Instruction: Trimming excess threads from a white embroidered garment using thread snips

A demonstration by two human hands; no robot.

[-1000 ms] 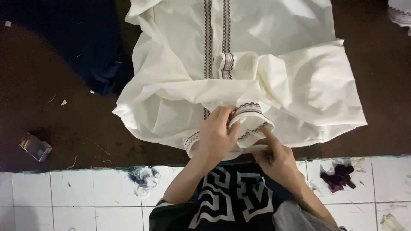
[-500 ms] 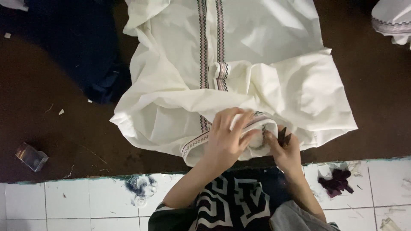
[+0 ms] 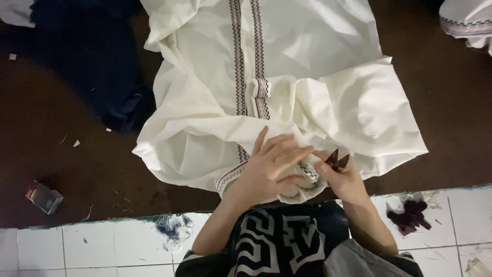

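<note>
A cream shirt (image 3: pixel 287 82) with dark patterned trim lies spread on a dark brown surface (image 3: pixel 66 169). My left hand (image 3: pixel 269 166) presses flat on the shirt's near edge with fingers spread, next to an embroidered cuff (image 3: pixel 307 172). My right hand (image 3: pixel 346 179) grips small dark thread snips (image 3: pixel 335 160), their blades pointing up right beside the left fingertips and the cuff.
A dark navy cloth (image 3: pixel 92 66) lies at the upper left. A small clear box (image 3: pixel 43 196) sits near the surface's front edge. White tiles (image 3: pixel 102 246) below hold a dark purple scrap (image 3: pixel 410 215) and thread clumps (image 3: pixel 171 225). Another cream garment (image 3: pixel 469 23) shows at top right.
My left hand has flattened and spread over the shirt edge, where it earlier gripped the cuff. My right hand has lifted the snips into view beside it.
</note>
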